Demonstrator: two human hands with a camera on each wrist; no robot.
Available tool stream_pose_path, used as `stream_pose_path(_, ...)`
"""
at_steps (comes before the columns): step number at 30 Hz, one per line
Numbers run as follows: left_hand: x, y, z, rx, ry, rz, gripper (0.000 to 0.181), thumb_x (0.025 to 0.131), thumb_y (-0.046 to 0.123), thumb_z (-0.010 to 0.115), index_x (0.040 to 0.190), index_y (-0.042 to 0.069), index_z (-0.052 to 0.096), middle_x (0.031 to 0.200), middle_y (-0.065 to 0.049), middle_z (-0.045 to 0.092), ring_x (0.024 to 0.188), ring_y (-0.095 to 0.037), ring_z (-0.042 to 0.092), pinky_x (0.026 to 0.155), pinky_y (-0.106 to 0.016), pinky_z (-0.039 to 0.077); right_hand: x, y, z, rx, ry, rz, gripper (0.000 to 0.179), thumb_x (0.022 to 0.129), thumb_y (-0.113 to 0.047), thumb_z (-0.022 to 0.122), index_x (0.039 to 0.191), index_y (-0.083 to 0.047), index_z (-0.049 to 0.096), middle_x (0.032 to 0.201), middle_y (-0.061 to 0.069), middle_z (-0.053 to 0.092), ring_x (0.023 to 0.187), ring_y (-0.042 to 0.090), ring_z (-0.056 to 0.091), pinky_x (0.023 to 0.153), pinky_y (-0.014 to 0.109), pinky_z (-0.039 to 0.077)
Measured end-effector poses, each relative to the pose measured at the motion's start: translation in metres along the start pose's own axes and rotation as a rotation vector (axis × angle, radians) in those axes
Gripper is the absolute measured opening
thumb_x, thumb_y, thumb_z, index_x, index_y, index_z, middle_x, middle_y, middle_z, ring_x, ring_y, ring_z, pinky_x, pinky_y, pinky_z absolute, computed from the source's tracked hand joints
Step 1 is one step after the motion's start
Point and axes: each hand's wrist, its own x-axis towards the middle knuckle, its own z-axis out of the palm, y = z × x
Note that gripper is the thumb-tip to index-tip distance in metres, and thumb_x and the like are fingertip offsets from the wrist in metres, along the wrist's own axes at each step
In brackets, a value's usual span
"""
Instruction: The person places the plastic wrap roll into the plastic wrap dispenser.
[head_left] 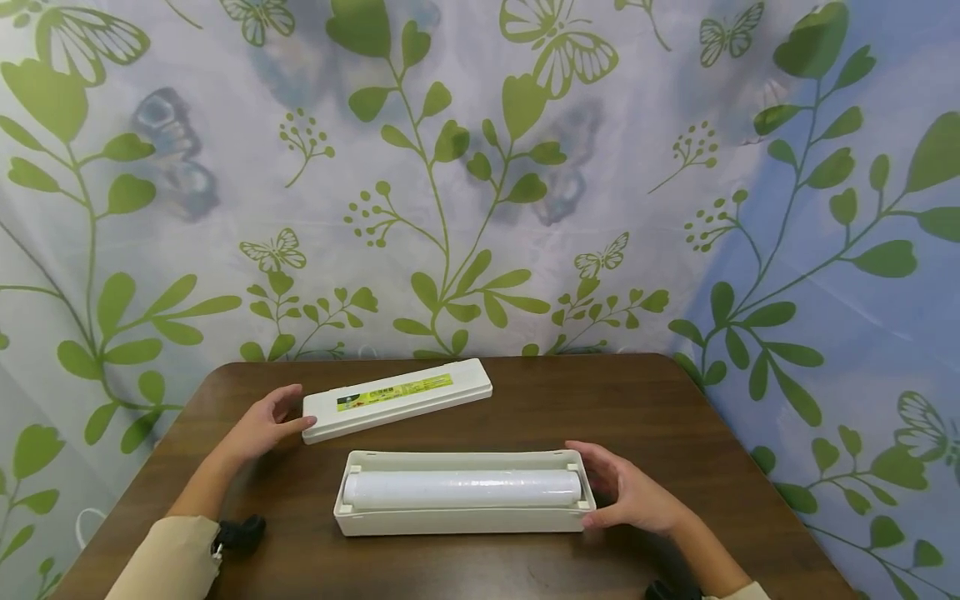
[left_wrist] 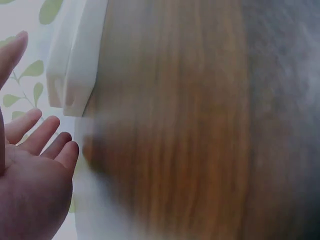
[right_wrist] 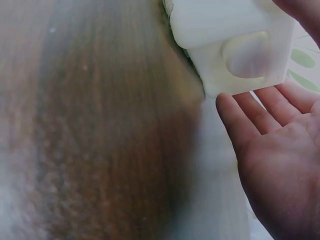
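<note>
A long white cling film box (head_left: 465, 522) sits on the table without its lid, and a white roll of cling film (head_left: 465, 488) lies inside it. My right hand (head_left: 633, 493) holds the box's right end, thumb at the near corner and fingers at the far one. In the right wrist view the fingertips meet the edge of the box end (right_wrist: 200, 25). Farther back, the white lid (head_left: 397, 400) with a green-yellow label lies at a slant. At its left end is my left hand (head_left: 262, 423), fingers spread and relaxed, thumb overlapping the lid's near corner.
The brown wooden table (head_left: 600, 400) carries the box and the lid. Behind it hangs a curtain (head_left: 465, 208) printed with green leaves and butterflies, reaching down to the table's back edge. A black wrist strap (head_left: 240, 533) shows on the left forearm.
</note>
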Motion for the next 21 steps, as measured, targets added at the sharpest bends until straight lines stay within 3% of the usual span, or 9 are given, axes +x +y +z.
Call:
stream_pose_path(11,0.012,-0.005,0.004,0.032,-0.034,0.03,0.091,0.09,0.037,0.079,0.153,-0.009,0.032,0.157,-0.035,0.035,0.146,-0.056,0.032,0.117,-0.064,0.03,0.002,0.004,0.0,0.025,0.006,0.024,0.093,0.082,-0.003,0.081,0.157,0.003,0.026,0.155,0.021,0.044,0.138,0.01,0.051,0.108,0.02,0.044)
stream_pose_path(21,0.017,-0.006,0.006,0.081,-0.063,0.053,0.098,0.083,0.04,0.085,0.155,-0.005,0.035,0.154,-0.032,0.042,0.134,-0.046,0.047,0.11,-0.064,0.039,0.003,0.001,0.0,0.036,0.003,0.034,0.093,0.081,-0.003,0.082,0.156,0.002,0.028,0.155,0.02,0.044,0.139,0.009,0.05,0.108,0.019,0.043)
